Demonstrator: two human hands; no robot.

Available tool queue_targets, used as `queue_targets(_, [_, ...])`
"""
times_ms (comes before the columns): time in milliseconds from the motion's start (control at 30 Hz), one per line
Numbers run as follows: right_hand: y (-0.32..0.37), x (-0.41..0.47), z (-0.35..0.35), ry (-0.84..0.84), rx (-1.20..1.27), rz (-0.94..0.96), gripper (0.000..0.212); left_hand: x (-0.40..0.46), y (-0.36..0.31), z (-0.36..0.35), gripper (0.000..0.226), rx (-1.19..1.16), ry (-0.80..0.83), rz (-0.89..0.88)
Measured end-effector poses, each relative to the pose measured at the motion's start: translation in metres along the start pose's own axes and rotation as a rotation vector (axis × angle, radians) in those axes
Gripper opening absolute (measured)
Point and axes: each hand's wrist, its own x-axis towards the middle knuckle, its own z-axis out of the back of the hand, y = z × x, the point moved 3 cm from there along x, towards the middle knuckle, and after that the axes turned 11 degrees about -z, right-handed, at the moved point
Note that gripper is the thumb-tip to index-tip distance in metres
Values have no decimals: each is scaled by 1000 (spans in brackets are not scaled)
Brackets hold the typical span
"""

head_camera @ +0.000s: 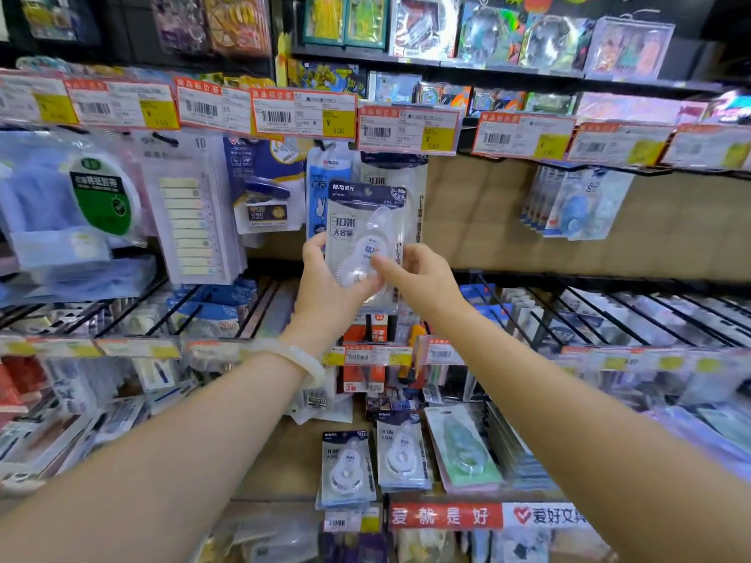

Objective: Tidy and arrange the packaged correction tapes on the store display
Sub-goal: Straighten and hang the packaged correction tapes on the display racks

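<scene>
we count two hands: left hand [325, 278], right hand [418, 278]. one correction tape pack [365, 233] held up between them. three correction tape packs on lower shelf: two white [345, 469] [402, 457], one green [463, 453]. one bangle [300, 359]. one stapler pack [264, 188]. one sticky tab pack [191, 217].

Bright, even light; blurred, warped edges
</scene>
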Motion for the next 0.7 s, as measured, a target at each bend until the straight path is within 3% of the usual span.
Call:
queue_targets(67, [-3, -6, 3, -5, 23, -8, 44, -3, -2, -5, 84, -4, 30, 6])
queue_targets(200, [-2, -9, 18, -30, 79, -6, 21, -2, -11, -11, 68, -20, 68, -40])
queue_targets(700, [24, 24, 37, -85, 115, 103, 24, 44, -26, -16, 63, 152, 89, -90])
